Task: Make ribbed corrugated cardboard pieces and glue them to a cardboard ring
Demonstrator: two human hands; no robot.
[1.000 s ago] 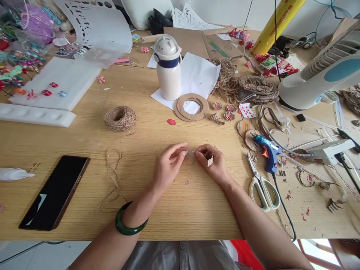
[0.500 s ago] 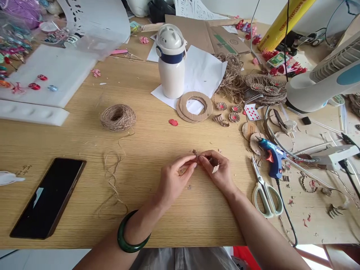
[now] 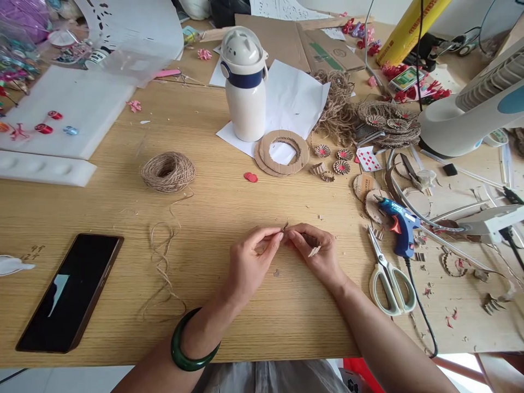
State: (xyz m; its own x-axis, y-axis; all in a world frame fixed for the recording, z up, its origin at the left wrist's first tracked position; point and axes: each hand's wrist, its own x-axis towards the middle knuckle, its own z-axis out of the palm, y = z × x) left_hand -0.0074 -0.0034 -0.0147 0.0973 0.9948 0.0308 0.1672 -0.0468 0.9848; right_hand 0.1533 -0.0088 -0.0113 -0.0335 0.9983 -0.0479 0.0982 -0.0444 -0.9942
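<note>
1. A tiny piece of corrugated cardboard [image 3: 285, 226] is being pinched just above the wooden tabletop [image 3: 286, 322], between the two hands, with its tip pointing upward.
2. The left hand [image 3: 249, 266] is gripping it, with thumb and forefinger closed on it, and a green bangle [image 3: 184, 344] is circling that wrist.
3. The right hand [image 3: 317, 254] is also curled closed, its fingertips [image 3: 295, 235] pressing against the same piece, while a pale cardboard strip [image 3: 314, 251] is poking out beneath them.
4. A blue hot glue gun [image 3: 399, 232] is lying to the right, near white-handled scissors [image 3: 388, 292].
5. A ball of jute twine [image 3: 167, 172] is sitting to the left, beyond a trailing loose strand [image 3: 161, 262], and a black smartphone [image 3: 69, 292] is lying farther left.
6. Ahead, a cardboard ring [image 3: 282, 153] is resting beside a white insulated bottle [image 3: 244, 84].
</note>
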